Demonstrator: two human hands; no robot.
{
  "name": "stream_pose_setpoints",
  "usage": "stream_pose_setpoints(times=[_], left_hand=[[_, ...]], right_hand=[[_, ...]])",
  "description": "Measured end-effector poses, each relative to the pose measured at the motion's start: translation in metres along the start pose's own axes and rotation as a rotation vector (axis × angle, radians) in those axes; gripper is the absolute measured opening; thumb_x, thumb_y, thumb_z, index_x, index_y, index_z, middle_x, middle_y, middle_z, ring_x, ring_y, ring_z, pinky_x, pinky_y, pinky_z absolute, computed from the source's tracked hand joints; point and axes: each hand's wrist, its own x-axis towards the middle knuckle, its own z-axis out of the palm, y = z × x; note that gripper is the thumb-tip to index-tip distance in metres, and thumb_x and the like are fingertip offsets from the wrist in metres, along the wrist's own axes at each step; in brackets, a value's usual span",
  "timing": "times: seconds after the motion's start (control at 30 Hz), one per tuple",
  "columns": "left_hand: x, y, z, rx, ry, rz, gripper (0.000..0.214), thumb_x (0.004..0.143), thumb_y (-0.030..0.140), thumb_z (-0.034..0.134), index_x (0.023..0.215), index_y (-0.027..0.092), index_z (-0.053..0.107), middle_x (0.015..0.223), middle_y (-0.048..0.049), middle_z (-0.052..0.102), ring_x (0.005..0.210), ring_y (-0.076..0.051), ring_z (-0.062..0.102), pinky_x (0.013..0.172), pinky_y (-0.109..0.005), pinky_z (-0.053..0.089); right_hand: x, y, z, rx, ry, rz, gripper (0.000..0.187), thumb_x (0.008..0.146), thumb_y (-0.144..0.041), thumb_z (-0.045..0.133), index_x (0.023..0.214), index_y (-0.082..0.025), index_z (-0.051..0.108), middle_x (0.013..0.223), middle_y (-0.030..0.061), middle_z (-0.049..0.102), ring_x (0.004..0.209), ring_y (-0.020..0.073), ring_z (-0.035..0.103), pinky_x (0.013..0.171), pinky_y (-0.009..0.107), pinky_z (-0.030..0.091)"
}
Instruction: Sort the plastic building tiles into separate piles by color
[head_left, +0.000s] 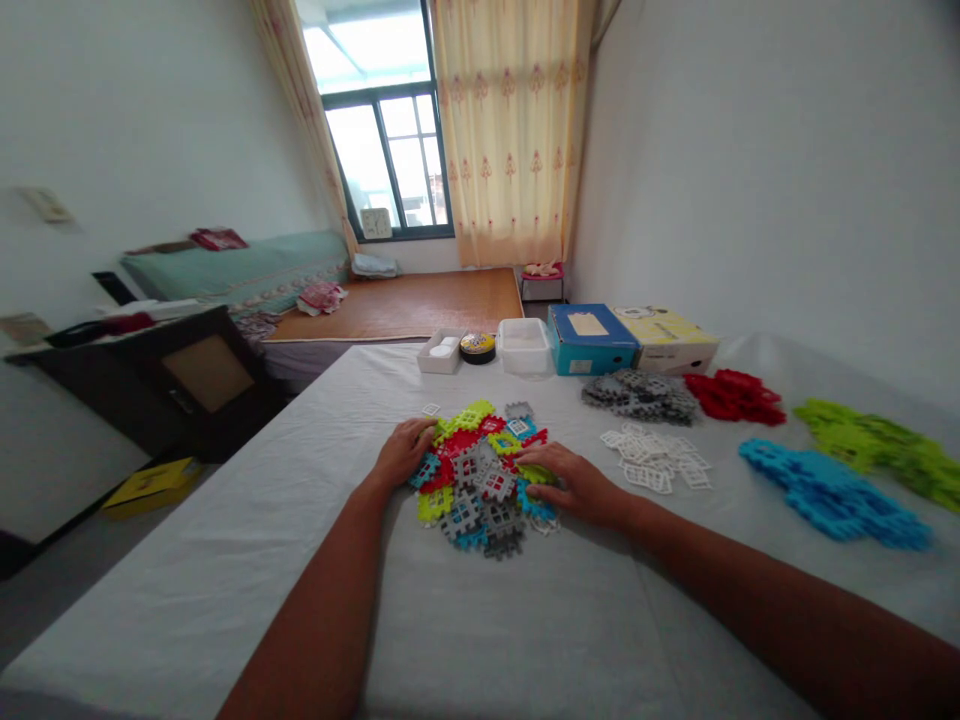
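Note:
A mixed pile of flat plastic interlocking building pieces (480,465), in grey, red, lime green, blue and white, lies on the cloth-covered table before me. Many pieces are notched squares with window-like openings. My left hand (405,452) rests against the pile's left edge, fingers stretched forward and touching the outer pieces. On the opposite edge, my right hand (574,482) lies with its thumb apart from the fingers, its fingertips over lime and blue pieces. Neither hand visibly lifts a piece. A single white frame piece (430,409) lies just beyond my left fingertips.
To the right lie sorted heaps: grey (641,396), red (735,397), white frames (656,457), blue (832,490) and lime pieces (885,445). Along the far edge stand a white box (440,362), a round tin (478,348), a clear tub (525,350), a blue box (592,345) and a yellow box (664,335).

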Motion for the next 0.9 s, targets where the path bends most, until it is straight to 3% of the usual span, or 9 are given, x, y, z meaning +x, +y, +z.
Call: stream_pose_setpoints(times=[0.4, 0.53, 0.7, 0.9], left_hand=[[-0.001, 0.003, -0.003, -0.027, 0.015, -0.022, 0.042, 0.089, 0.043, 0.044, 0.110, 0.019, 0.071, 0.113, -0.0095, 0.071, 0.109, -0.024, 0.062, 0.100, -0.041, 0.047], [-0.002, 0.004, -0.004, -0.028, 0.029, -0.030, 0.040, 0.089, 0.042, 0.044, 0.108, 0.021, 0.071, 0.111, -0.0076, 0.072, 0.108, -0.023, 0.062, 0.100, -0.040, 0.047], [-0.003, 0.008, -0.005, -0.026, 0.019, -0.030, 0.039, 0.089, 0.039, 0.043, 0.109, 0.020, 0.072, 0.112, -0.0083, 0.072, 0.110, -0.023, 0.061, 0.100, -0.041, 0.047], [-0.003, 0.012, -0.004, -0.018, 0.007, -0.049, 0.040, 0.091, 0.037, 0.043, 0.112, 0.019, 0.071, 0.114, -0.0088, 0.071, 0.111, -0.023, 0.061, 0.101, -0.040, 0.046]], right_hand=[[-0.002, 0.006, 0.001, 0.053, 0.066, 0.102, 0.031, 0.094, -0.038, 0.053, 0.118, -0.021, 0.066, 0.115, 0.0099, 0.069, 0.109, 0.0222, 0.063, 0.098, 0.040, 0.048], [-0.002, 0.009, 0.000, 0.078, 0.076, 0.122, 0.034, 0.091, -0.041, 0.058, 0.117, -0.022, 0.067, 0.116, 0.0111, 0.068, 0.108, 0.0237, 0.063, 0.097, 0.041, 0.048], [-0.003, 0.011, -0.001, 0.106, 0.024, 0.108, 0.052, 0.079, -0.040, 0.074, 0.126, -0.022, 0.061, 0.123, 0.0127, 0.064, 0.114, 0.0267, 0.059, 0.099, 0.044, 0.047], [-0.003, 0.012, -0.006, 0.060, -0.019, 0.098, 0.062, 0.074, -0.036, 0.078, 0.132, -0.024, 0.057, 0.127, 0.0122, 0.061, 0.118, 0.0277, 0.056, 0.101, 0.046, 0.046]])
